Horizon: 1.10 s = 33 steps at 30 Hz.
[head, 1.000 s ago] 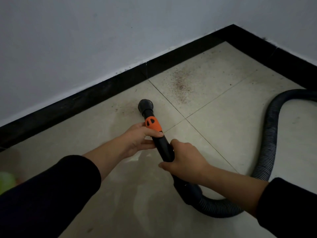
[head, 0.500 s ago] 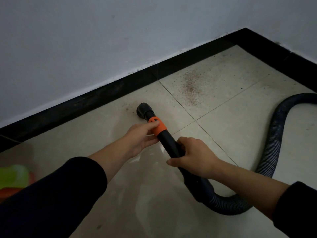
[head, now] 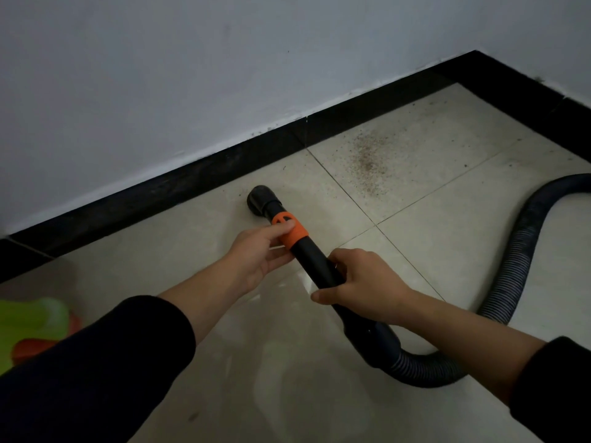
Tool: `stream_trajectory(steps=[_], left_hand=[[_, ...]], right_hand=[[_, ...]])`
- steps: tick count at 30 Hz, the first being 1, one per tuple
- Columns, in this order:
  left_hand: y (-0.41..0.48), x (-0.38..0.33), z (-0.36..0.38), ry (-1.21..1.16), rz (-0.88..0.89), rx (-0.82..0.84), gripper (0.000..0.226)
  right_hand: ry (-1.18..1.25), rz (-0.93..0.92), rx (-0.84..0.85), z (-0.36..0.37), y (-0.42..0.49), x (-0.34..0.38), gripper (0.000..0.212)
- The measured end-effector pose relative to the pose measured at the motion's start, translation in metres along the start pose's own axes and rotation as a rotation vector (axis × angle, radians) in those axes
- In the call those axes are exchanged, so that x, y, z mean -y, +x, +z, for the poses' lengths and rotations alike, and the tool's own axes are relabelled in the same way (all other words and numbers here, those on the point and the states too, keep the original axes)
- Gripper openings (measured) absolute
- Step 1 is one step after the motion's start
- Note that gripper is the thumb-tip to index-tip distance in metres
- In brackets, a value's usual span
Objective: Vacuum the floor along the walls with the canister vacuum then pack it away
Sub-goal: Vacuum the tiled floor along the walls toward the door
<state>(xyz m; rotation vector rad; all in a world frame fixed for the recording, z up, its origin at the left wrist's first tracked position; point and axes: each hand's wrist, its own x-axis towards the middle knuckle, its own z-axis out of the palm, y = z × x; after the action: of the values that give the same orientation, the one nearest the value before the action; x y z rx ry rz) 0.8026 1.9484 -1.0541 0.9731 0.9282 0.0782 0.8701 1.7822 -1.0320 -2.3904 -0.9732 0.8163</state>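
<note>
Pale floor tiles (head: pixel 431 219) are bounded by a black skirting (head: pixel 160 193) beneath a white wall (head: pixel 160 75), and a corner is formed at the upper right. Both arms are stretched forward and downward from the bottom of the view, and the forearms are left bare below dark sleeves (head: pixel 96 362).

The left hand (head: pixel 259 254) is brought in from the left with the palm turned towards the right. Its forefinger is laid across the top of the orange collar (head: pixel 292 233), with the other fingers curled beneath, so the collar is held lightly between them. The right hand (head: pixel 367 282) is set further back, and its fingers and thumb are wrapped closely round the black tube (head: pixel 315 263).

The tube is angled down towards the skirting, and its round nozzle (head: pixel 260 201) is placed on or just over the tile near the skirting; contact cannot be told. A ribbed hose (head: pixel 511 266) is looped from the rear of the tube across the floor and off the right edge. A patch of grit (head: pixel 367 161) is seen on the next tile, apart from the nozzle. A blurred green and orange object (head: pixel 32 324) is partly seen at the left edge.
</note>
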Motion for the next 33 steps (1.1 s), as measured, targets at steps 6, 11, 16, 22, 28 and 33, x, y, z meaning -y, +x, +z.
stream_trajectory(steps=[6,11,16,22,28,33], left_hand=[[-0.004,0.003,-0.014,-0.006,-0.028,-0.022,0.024],[-0.007,0.002,-0.026,-0.021,-0.037,-0.051,0.039],[-0.006,-0.001,-0.037,-0.042,-0.032,-0.085,0.04],[-0.003,-0.003,-0.049,-0.068,-0.009,-0.139,0.044],[-0.001,-0.003,-0.065,-0.094,0.024,-0.209,0.04],[-0.01,0.005,-0.077,-0.08,0.019,-0.215,0.02]], right_hand=[[-0.054,-0.032,0.035,0.008,0.006,0.006,0.034],[-0.082,-0.059,0.048,0.014,0.01,0.012,0.036],[-0.098,-0.084,0.073,0.019,0.017,0.02,0.035],[-0.156,-0.14,0.096,0.026,0.029,0.032,0.034],[-0.174,-0.18,0.102,0.031,0.038,0.042,0.037],[-0.19,-0.223,0.142,0.037,0.031,0.041,0.035]])
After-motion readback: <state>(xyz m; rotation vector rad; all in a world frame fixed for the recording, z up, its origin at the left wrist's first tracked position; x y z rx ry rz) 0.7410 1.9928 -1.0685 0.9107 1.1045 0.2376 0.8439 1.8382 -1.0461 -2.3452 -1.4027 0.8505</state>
